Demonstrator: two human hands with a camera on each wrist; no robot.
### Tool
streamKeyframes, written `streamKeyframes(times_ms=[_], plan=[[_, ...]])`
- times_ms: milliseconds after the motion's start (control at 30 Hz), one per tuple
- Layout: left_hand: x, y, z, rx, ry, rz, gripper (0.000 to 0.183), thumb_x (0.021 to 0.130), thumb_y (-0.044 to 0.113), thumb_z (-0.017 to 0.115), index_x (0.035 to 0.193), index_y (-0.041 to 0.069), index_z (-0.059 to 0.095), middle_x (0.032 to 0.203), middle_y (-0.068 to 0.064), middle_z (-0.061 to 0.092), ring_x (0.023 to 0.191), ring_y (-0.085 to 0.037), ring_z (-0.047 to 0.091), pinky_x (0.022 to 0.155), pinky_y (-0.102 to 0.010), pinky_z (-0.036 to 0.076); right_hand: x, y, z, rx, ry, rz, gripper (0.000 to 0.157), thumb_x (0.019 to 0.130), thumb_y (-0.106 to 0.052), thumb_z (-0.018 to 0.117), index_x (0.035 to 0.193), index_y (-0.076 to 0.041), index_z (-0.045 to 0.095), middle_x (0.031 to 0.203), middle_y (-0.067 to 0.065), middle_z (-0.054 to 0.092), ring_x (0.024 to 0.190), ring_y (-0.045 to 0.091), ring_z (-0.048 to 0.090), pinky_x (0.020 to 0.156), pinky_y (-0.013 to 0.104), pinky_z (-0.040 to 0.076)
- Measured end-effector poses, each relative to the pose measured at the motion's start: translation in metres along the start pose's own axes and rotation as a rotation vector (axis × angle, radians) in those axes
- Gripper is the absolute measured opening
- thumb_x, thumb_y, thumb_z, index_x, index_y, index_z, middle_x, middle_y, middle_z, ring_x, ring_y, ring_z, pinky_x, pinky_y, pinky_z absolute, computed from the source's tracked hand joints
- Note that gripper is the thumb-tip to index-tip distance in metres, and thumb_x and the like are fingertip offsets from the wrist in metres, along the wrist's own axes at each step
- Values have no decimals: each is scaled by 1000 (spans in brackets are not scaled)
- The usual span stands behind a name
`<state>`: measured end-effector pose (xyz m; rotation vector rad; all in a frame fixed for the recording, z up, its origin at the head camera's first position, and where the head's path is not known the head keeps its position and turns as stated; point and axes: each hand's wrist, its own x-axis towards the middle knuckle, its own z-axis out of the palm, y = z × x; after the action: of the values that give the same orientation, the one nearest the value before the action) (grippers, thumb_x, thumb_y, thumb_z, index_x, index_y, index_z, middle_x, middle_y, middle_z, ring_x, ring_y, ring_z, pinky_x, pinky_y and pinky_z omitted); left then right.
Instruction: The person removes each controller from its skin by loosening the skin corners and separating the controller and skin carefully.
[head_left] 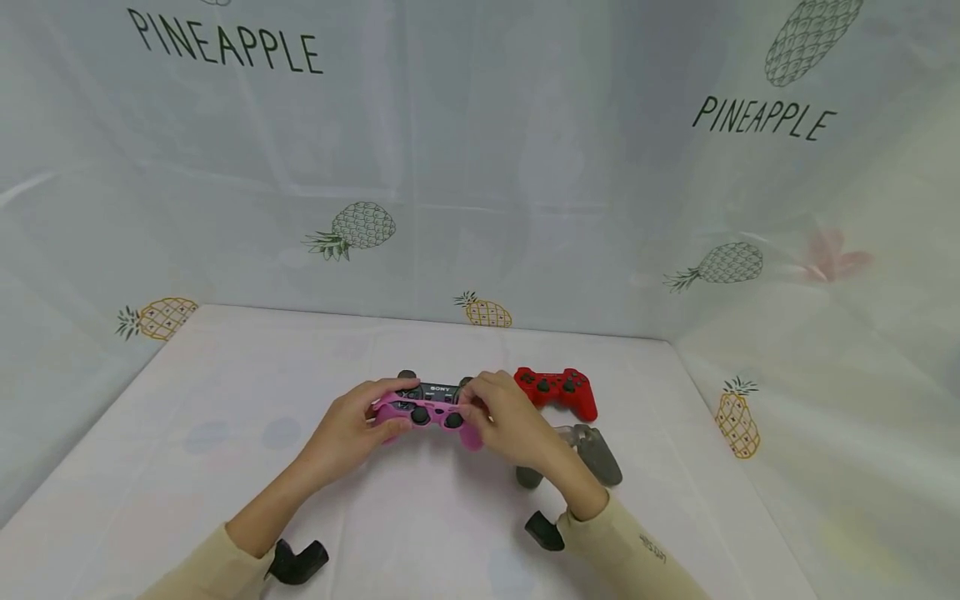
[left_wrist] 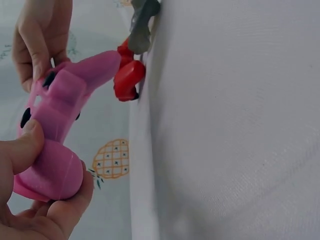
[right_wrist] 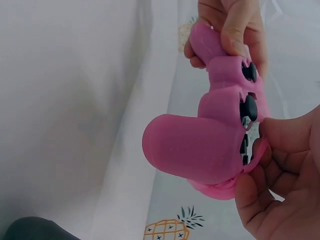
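Note:
A black game controller (head_left: 441,390) marked SONY is held up over the table, with a pink silicone cover (right_wrist: 192,145) around its grips and much of its body. My left hand (head_left: 347,435) grips the controller's left end, thumb on the cover and fingers curled behind the handle. At the other end, my right hand (head_left: 512,421) pinches the edge of the pink cover between thumb and fingers. That edge stands away from the controller's buttons, leaving a gap in the right wrist view. The thumbsticks poke out through the cover.
To the right on the white table (head_left: 420,517) lies a red game controller (head_left: 583,404). Closer in, a grey game controller (head_left: 600,458) is partly hidden behind the right forearm. Black curved pieces (head_left: 300,562) sit at both wrists. Pineapple-printed sheeting (head_left: 480,167) hangs behind.

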<state>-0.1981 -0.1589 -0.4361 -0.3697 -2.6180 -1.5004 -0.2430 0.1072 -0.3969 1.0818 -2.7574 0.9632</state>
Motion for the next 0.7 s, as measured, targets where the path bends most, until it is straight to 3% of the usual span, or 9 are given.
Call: streamKeyframes(times_ms=[133,500,700], plan=[[-3,1,-2,28,27,19,61,89,14,87,143,31,66,122,-5,67,103,-19,66,83,-25,60,-1,-1,-1,18,-10,-18,7,102,-13,70,96,-15,67,87,-9,56,93,14,47,77,31,43],[-5,2,-3,0,25,-34,62,88,14,87,143,35,66,133,-8,64,104,-20,68,80,-24,60,-5,0,-8,78,-53,-21,6,102,-13,70,98,-16,67,89,-10,57,93,14,48,78,30,45],[-7,3,-5,42,52,-20,63,88,15,87,143,36,66,126,-4,66,105,-19,67,82,-24,59,-7,0,-11,89,-78,-9,7,102,-14,70,98,-19,67,91,-11,59,95,13,50,81,30,46]])
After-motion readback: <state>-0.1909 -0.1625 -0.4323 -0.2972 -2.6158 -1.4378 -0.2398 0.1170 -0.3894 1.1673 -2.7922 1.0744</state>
